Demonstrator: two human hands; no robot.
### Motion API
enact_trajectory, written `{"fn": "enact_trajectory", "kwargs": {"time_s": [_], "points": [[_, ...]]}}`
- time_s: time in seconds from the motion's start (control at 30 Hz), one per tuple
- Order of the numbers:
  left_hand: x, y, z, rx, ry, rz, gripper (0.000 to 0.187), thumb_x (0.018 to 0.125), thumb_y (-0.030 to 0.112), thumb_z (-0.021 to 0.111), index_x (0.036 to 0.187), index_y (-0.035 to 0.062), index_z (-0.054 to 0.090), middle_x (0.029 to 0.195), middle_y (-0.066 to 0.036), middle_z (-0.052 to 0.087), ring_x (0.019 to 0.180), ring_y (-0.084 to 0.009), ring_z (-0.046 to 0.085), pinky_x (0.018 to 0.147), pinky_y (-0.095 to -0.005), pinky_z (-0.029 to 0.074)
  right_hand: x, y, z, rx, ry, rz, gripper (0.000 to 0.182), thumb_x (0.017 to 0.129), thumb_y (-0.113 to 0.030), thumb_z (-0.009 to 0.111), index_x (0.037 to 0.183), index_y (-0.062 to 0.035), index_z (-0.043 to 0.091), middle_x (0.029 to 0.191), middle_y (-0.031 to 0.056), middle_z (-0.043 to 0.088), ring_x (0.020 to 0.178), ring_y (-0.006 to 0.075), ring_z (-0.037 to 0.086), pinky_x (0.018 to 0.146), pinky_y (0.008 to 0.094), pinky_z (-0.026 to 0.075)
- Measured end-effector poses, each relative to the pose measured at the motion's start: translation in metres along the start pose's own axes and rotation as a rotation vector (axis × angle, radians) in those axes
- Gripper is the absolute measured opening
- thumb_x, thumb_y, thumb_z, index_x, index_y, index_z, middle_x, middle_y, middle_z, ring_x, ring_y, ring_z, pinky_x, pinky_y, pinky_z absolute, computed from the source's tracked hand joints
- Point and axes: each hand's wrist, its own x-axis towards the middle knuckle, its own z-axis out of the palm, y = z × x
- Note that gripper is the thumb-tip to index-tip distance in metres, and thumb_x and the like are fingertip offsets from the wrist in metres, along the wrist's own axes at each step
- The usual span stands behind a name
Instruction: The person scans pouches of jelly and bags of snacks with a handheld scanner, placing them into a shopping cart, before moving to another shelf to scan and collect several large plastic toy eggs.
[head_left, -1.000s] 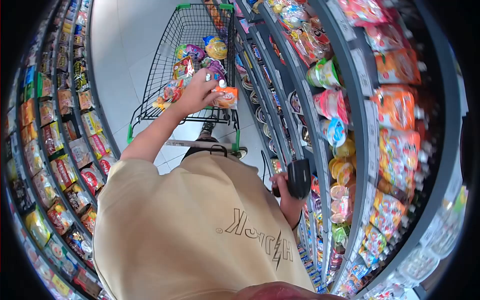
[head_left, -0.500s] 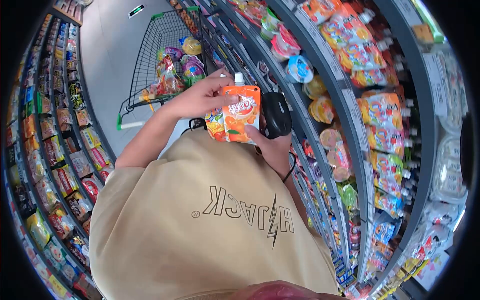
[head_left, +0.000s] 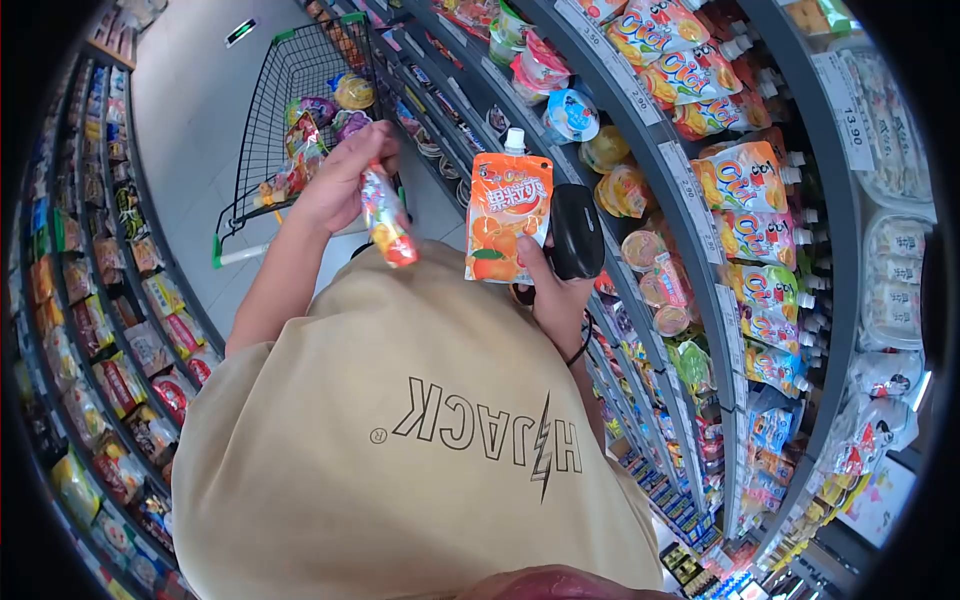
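Two hands, each gripping a packet

Nearest, the tan shirt [head_left: 330, 430] is filling the lower view. Just beyond it, the right hand [head_left: 563, 302] is holding an orange pouch [head_left: 508, 215] upright, the thumb pressing its lower corner. A black device [head_left: 577, 232] is sitting beside the pouch at the same hand; how the hidden fingers are sharing that load, I cannot tell.

The pouch is looking soft-walled, full and slightly slippery, probably modest in weight, with little to break. Its stiff spout under the white cap [head_left: 514, 141] is offering the surest hold; pinching the belly would likely make it bulge.

Across from it, the left hand [head_left: 350, 170] is curling closely around the upper end of a colourful packet [head_left: 386, 220], which is hanging down, blurred. It is appearing light and pliable, best held along its edge.

Farther out, the cart [head_left: 242, 254] is carrying bright packages [head_left: 305, 135], while spouted pouches [head_left: 745, 180] are lining the shelves [head_left: 665, 150] on the right.
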Motion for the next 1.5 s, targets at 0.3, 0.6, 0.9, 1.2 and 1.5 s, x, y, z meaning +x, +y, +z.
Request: {"fn": "enact_trajectory", "kwargs": {"time_s": [0.3, 0.6, 0.9, 1.2, 1.5], "points": [[-0.006, 0.026, 0.019, -0.041, -0.212, -0.246, 0.05, 0.106, 0.032, 0.071, 0.146, 0.0091, 0.052, 0.098, 0.003, 0.056, 0.066, -0.0042, 0.04, 0.053, -0.021, 0.031, 0.017, -0.015, 0.075, 0.057, 0.077, -0.209, 0.027, 0.096, -0.008, 0.085, 0.113, -0.0031, 0.064, 0.091, -0.001, 0.068, 0.076, 0.0045, 0.064, 0.058, 0.0206, 0.049], [-0.002, 0.08, -0.013, 0.199, -0.119, -0.34, 0.047, 0.099, 0.028, 0.08, 0.138, 0.0038, 0.066, 0.086, 0.007, 0.063, 0.06, 0.0002, 0.043, 0.052, -0.0204, 0.032, 0.046, -0.004, 0.152, -0.076, -0.007, -0.147, 0.026, 0.095, -0.011, 0.086, 0.109, -0.002, 0.066, 0.092, -0.0002, 0.069, 0.077, 0.006, 0.066, 0.064, 0.0229, 0.052], [-0.001, 0.125, -0.089, 0.242, -0.062, -0.393, 0.046, 0.104, 0.034, 0.071, 0.14, 0.0043, 0.068, 0.092, 0.003, 0.068, 0.064, -0.0017, 0.047, 0.056, -0.0207, 0.036, 0.059, 0.008, 0.22, -0.085, 0.068, -0.022, 0.03, 0.092, -0.012, 0.089, 0.108, -0.0026, 0.066, 0.091, 0.0011, 0.072, 0.076, 0.007, 0.069, 0.058, 0.023, 0.055], [-0.058, 0.114, -0.351, 1.608, 0.058, -0.638, 0.048, 0.095, 0.041, 0.067, 0.127, 0.0061, 0.076, 0.124, -0.018, 0.078, 0.119, -0.0326, 0.073, 0.101, -0.0416, 0.056, 0.056, -0.01, 0.239, 0.24, 0.28, -0.145, 0.028, 0.095, -0.009, 0.085, 0.113, -0.0068, 0.064, 0.098, -0.0026, 0.066, 0.081, 0.0062, 0.067, 0.055, 0.0228, 0.051], [-0.129, 0.115, -0.384, 1.912, -0.027, -1.039, 0.081, 0.107, 0.071, 0.035, 0.098, 0.0065, 0.084, 0.11, -0.021, 0.079, 0.112, -0.0398, 0.073, 0.103, -0.0486, 0.054, 0.051, -0.016, 0.222, 0.593, 0.147, -0.22, 0.045, 0.108, -0.021, 0.067, 0.148, -0.0059, 0.053, 0.132, 0.0068, 0.071, 0.094, 0.0123, 0.072, 0.059, 0.0254, 0.052]]}}
